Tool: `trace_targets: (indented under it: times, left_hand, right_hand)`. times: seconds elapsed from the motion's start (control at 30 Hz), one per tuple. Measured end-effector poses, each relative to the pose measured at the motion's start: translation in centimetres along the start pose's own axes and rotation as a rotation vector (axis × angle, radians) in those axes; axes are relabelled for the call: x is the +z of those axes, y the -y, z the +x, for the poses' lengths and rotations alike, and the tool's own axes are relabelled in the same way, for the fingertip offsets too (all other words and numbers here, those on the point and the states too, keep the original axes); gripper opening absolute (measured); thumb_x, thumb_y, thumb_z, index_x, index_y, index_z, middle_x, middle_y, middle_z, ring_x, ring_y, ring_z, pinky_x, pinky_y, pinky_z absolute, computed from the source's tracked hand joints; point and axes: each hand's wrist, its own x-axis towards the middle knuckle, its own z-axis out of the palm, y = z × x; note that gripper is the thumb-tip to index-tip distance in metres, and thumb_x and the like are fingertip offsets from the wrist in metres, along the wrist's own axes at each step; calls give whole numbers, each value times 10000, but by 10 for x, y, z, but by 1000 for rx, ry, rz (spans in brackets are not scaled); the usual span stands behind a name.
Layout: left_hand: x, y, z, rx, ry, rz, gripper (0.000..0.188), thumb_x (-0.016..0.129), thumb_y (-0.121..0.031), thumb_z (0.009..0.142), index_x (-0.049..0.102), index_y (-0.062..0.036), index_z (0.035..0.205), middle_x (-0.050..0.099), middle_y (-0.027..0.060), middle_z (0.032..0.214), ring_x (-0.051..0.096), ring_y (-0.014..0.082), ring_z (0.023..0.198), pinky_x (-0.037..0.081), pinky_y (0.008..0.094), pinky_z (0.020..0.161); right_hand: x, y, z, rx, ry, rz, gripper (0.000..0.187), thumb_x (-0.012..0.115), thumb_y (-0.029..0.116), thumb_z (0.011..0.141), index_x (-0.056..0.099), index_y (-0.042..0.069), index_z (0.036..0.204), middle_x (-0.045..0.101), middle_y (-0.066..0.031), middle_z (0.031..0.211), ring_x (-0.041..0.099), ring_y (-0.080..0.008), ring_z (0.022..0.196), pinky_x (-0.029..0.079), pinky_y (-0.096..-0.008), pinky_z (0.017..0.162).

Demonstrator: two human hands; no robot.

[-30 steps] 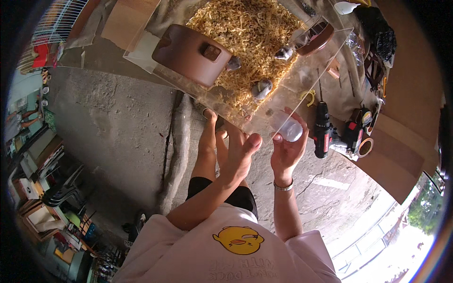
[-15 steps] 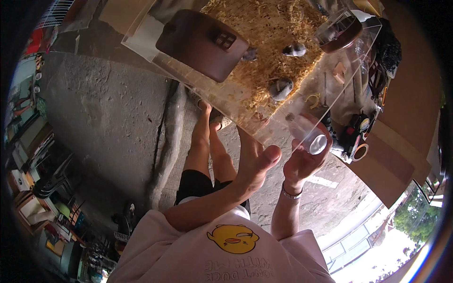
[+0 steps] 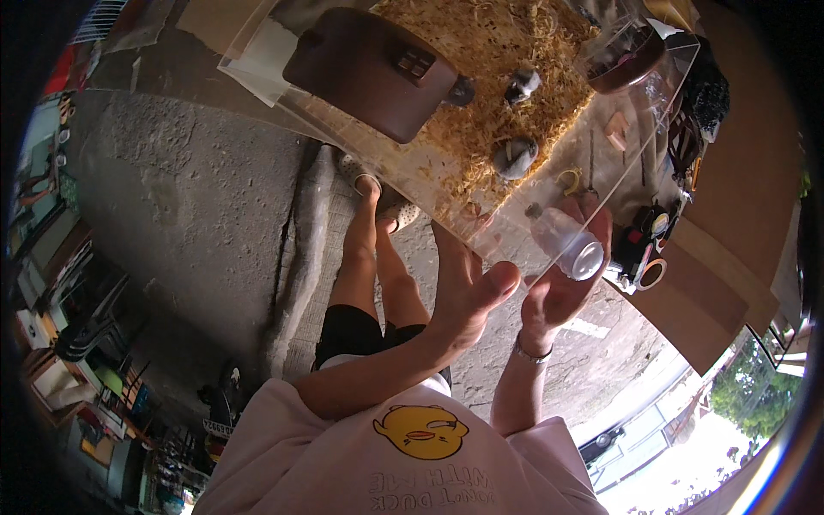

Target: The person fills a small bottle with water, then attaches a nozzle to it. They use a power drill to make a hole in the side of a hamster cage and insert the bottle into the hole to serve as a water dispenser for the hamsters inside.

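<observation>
Fingers (image 3: 603, 233) of the right hand (image 3: 554, 300) curved around a small clear bottle (image 3: 566, 243), their grip narrowed to its body, while the thumb of the left hand (image 3: 472, 296) stood up, spread from the palm; its other fingers lay partly out of sight, so whether they gripped anything could not be told. The bottle was at the near corner of the clear tank (image 3: 322, 124), which sat over the near edge of the tabletop (image 3: 633, 182). The step in hand looked to be holding the bottle against or beside the tank's right wall; whether it was fixed there did not show. Any next move seemed to call for a steady right grip and care with the tank's thin rim. The bottle was see-through and slightly cloudy, tilted, its round white end toward the person and its darker, narrower end toward the wood shavings (image 3: 481, 120)
</observation>
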Motion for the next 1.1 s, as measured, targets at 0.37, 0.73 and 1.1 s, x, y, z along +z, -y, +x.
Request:
trace_targets:
  times: [0.37,0.73,1.1]
  left_hand:
    - [1,8,-3,-21,2,-31,1406,851,-663,710,-32,-44,1612,239,180,1603,228,304,1514,183,442,1241]
    - [9,5,-2,122,78,109,1400,831,-699,707,4,-8,1601,254,190,1591,258,302,1494,208,441,1228]
    - [0,15,-3,34,43,41,1384,824,-685,724,-8,-14,1603,266,185,1587,275,293,1486,211,441,1227]
  right_hand:
    - [30,23,-37,366,-169,354,1182,511,796,895,40,-5,1625,139,-192,1690,177,-338,1558,150,-503,1261]
    - [29,28,-22,333,-316,354,1236,492,851,859,42,-7,1626,118,-175,1697,189,-302,1550,140,-485,1256]
    - [28,35,-22,377,-149,310,1280,544,863,818,38,15,1632,100,-158,1705,189,-299,1553,153,-485,1254]
